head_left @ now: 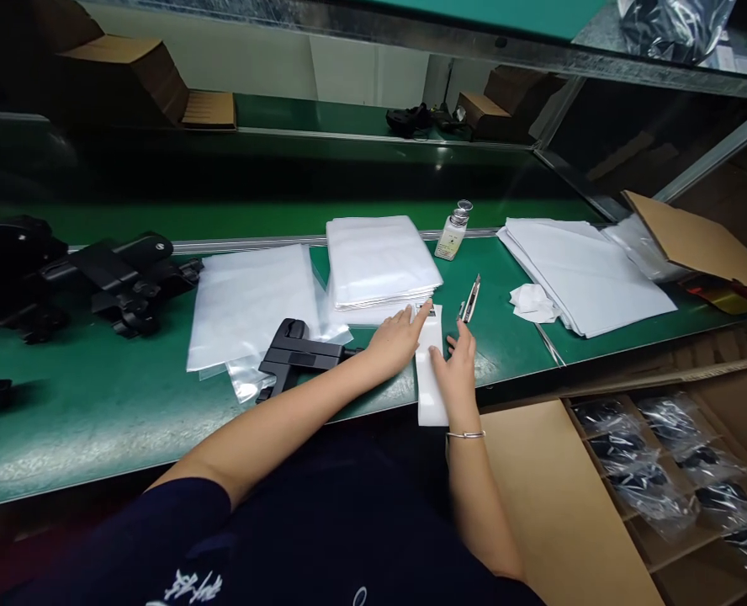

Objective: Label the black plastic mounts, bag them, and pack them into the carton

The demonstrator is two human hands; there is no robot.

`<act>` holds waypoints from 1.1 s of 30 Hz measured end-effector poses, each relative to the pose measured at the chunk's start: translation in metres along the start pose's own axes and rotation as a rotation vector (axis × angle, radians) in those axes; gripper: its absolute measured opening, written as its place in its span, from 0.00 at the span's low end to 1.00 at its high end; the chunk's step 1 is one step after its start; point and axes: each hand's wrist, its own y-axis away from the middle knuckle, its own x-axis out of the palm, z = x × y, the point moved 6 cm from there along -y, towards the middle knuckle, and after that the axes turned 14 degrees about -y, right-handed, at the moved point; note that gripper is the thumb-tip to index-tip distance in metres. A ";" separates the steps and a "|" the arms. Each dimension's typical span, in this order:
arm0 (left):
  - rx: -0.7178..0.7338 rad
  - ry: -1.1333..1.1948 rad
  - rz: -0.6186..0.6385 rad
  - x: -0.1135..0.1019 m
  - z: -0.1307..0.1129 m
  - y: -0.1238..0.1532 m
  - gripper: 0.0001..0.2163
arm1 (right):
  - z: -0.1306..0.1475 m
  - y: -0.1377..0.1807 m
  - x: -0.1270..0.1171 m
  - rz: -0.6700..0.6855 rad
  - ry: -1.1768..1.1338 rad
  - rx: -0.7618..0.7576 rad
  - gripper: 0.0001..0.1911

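Along the front edge of the bench (127,412), the strip (431,396) lies lengthwise, its near end projecting past the edge. Printed marks (433,311) appear at its far end. The left hand (394,341) is loosely spread, index finger extended to these marks. The right hand (458,370) is open, thumb apart from the fingers and over the strip's right border; contact cannot be determined. The cutter (472,300) lies just beyond the right fingertips.

Left of the strip, the black part (288,358) extends beneath the left forearm and overlaps the loose bags (247,303). The bag stack (383,257) borders the left hand's far side. Behind the cutter stands the bottle (452,236), near the rear rail. Green surface separates the cutter from the tissue (533,301), which touches the sheets (588,269). Tweezers (548,345) point toward the front edge. Below it, right, sits the divided carton (654,551).
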 end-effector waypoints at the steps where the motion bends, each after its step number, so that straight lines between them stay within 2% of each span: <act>1: -0.009 -0.038 -0.006 -0.002 0.002 0.008 0.34 | 0.000 0.001 0.004 0.018 0.035 -0.035 0.35; 3: 0.055 -0.058 0.010 0.000 0.003 0.032 0.31 | 0.000 -0.001 0.007 0.026 0.053 -0.073 0.34; 5: 0.238 -0.013 0.099 0.014 -0.003 0.059 0.28 | 0.000 -0.006 0.002 -0.016 0.022 -0.078 0.31; 8: 0.447 0.023 0.200 0.043 -0.015 0.081 0.30 | 0.012 -0.012 -0.018 -0.216 -0.018 -0.141 0.26; 11: 0.421 -0.051 0.148 0.064 -0.026 0.063 0.30 | 0.037 -0.008 -0.036 -0.400 -0.062 -0.242 0.17; 13: 0.346 -0.095 0.113 0.068 -0.034 0.044 0.31 | 0.053 -0.004 -0.037 -0.404 -0.141 -0.260 0.14; 15: 0.305 -0.107 0.080 0.060 -0.040 0.037 0.34 | 0.063 0.002 -0.031 -0.351 -0.230 -0.247 0.13; 17: 0.339 -0.071 0.046 0.037 -0.037 0.047 0.35 | 0.065 0.010 -0.024 -0.293 -0.313 -0.207 0.13; 19: 0.375 0.002 0.018 0.004 -0.017 0.068 0.33 | 0.056 0.019 -0.017 -0.241 -0.373 -0.131 0.12; 20: 0.346 0.037 0.004 -0.014 0.004 0.078 0.30 | 0.050 0.024 -0.014 -0.218 -0.392 -0.085 0.12; 22: 0.142 0.036 -0.086 -0.051 0.062 0.095 0.24 | 0.038 0.033 -0.007 -0.173 -0.393 -0.025 0.12; 24: -0.048 -0.025 -0.126 -0.076 0.122 0.109 0.23 | 0.034 0.040 0.004 -0.102 -0.361 -0.043 0.11; 26: -0.079 -0.014 -0.068 -0.081 0.159 0.117 0.23 | 0.040 0.045 0.022 0.011 -0.332 -0.096 0.10; 28: -0.090 0.026 -0.021 -0.071 0.174 0.123 0.22 | 0.051 0.046 0.045 0.127 -0.318 -0.106 0.09; 30: -0.160 0.056 -0.055 -0.057 0.173 0.130 0.22 | 0.061 0.045 0.069 0.211 -0.304 -0.056 0.10; 33: -0.267 0.089 -0.161 -0.038 0.155 0.143 0.21 | 0.075 0.041 0.105 0.346 -0.241 0.020 0.12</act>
